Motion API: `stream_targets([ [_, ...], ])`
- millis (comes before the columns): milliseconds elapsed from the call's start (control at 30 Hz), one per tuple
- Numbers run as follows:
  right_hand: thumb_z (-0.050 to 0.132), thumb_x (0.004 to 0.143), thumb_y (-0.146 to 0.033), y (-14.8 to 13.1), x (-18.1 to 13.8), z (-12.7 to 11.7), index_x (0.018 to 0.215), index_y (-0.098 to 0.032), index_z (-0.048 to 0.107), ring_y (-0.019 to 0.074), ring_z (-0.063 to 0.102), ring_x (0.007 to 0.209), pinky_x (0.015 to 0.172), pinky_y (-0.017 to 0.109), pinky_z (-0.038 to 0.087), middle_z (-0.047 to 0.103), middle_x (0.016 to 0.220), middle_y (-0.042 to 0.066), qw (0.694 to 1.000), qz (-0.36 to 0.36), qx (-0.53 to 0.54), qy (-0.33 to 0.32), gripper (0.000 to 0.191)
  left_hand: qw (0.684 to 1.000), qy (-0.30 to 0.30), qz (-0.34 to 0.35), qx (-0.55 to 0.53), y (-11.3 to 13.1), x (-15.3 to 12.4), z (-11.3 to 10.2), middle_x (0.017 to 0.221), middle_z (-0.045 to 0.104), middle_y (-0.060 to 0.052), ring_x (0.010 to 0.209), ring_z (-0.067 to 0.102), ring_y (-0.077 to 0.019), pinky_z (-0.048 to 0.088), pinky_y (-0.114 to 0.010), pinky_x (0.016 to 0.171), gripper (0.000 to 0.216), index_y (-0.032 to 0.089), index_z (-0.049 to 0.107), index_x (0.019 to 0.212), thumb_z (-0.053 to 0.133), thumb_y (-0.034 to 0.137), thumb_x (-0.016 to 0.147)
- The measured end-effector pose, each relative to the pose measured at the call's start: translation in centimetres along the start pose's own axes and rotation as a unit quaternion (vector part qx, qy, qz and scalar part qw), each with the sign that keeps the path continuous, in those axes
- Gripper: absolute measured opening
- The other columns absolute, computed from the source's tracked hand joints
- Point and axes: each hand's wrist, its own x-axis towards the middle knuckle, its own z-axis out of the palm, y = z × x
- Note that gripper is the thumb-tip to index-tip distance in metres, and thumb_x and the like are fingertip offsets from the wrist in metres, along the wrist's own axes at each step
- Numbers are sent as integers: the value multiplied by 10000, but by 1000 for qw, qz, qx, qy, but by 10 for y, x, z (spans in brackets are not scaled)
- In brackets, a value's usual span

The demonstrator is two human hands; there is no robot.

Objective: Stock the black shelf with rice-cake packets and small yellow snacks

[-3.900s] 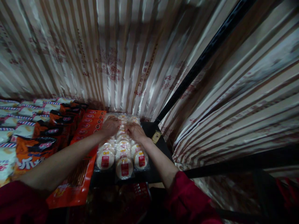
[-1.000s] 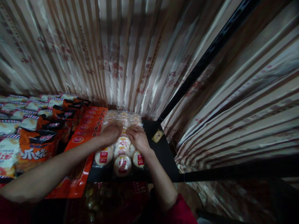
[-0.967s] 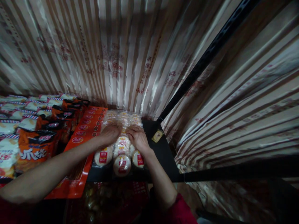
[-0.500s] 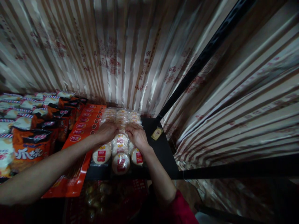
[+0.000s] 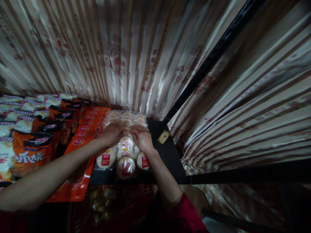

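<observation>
Three rows of clear-wrapped round white rice crackers (image 5: pixel 125 167) run from front to back on a black shelf (image 5: pixel 170 163). My left hand (image 5: pixel 113 133) lies over the left row, its fingers bent round the packs toward the middle row. From the right, my right hand (image 5: pixel 142 137) reaches over the right row, with its fingers curled onto the packs by the middle. Both hands are closed on rice cracker packs about halfway back; the fingertips are partly hidden and dim. The front packs show red labels.
Left of the crackers lies a long orange snack packet (image 5: pixel 85 129). Beyond it stand orange-and-black bags (image 5: pixel 32 152) and rows of white bags (image 5: pixel 6 158). A small yellow packet (image 5: pixel 163 137) lies right. A black post (image 5: pixel 194 85) and striped curtain (image 5: pixel 136 64) border the shelf.
Both hands stay on the rice cracker packs, with only slight finger movement. The whole view has shifted very slightly; nothing else has visibly moved.
</observation>
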Motion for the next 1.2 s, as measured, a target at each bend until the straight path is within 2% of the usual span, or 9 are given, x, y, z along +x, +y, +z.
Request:
stream_targets([
  [367,502,898,-239,-2,-3,-3,936,-208,682,210,534,991,932,343,388,657,970,69,1000,3,1,-3,186,1000,5,-2,13,1,1,1,853,663,-94,889,589,-233,423,-343,838,185,155,620,845,445,215,855],
  [467,514,896,-245,-3,-5,-11,917,-209,687,197,539,995,939,329,383,657,946,54,999,-28,12,-16,177,1000,5,-3,16,1,1,2,858,666,-83,878,589,-222,421,-337,837,176,161,617,857,451,218,852],
  [600,528,895,-265,-4,-8,-20,869,-204,684,166,567,910,879,294,406,657,897,35,993,-82,30,-73,170,1000,14,5,16,1,0,2,852,671,-86,866,591,-231,420,-346,820,196,161,614,890,427,215,864],
  [700,549,885,-293,-3,-11,-21,867,-197,677,167,568,912,873,297,403,661,889,37,990,-101,33,-89,161,1000,9,2,16,1,0,1,855,671,-86,860,592,-231,419,-347,812,198,161,612,896,423,214,865],
  [900,626,830,-226,-3,-11,-18,826,-202,667,174,564,883,855,297,403,663,849,20,989,-96,26,-106,47,1000,14,1,8,0,0,4,832,666,-87,857,593,-237,420,-353,813,182,163,611,890,440,208,850],
  [1033,598,840,-195,-3,-10,-16,803,-201,661,169,557,864,839,287,402,651,837,16,990,-92,17,-107,73,1000,30,-2,9,-1,0,7,838,665,-87,883,590,-239,417,-352,835,193,164,613,923,442,205,846],
  [1200,573,855,-198,-4,-12,-14,821,-193,656,171,551,848,881,299,389,650,839,23,992,-91,4,-88,90,1000,21,-1,8,0,-2,3,834,659,-88,882,583,-234,417,-351,834,179,162,615,874,445,209,847],
])
